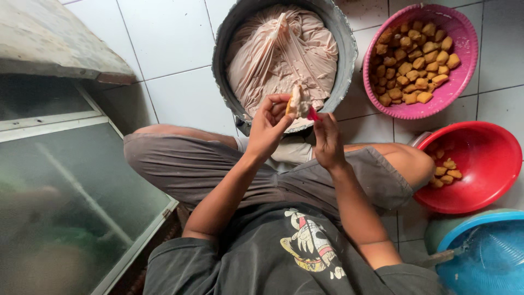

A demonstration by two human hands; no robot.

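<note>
blue basin [486, 257] cut off by frame corner; pink tool [313, 114] mostly hidden

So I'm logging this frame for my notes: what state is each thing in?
Left hand: grip shut on tofu puff, filling showing.
Right hand: pinching small pink tool.
Grey basin: holds tied bag.
Pink basket: nearly full.
Red bowl: few pieces.
</note>
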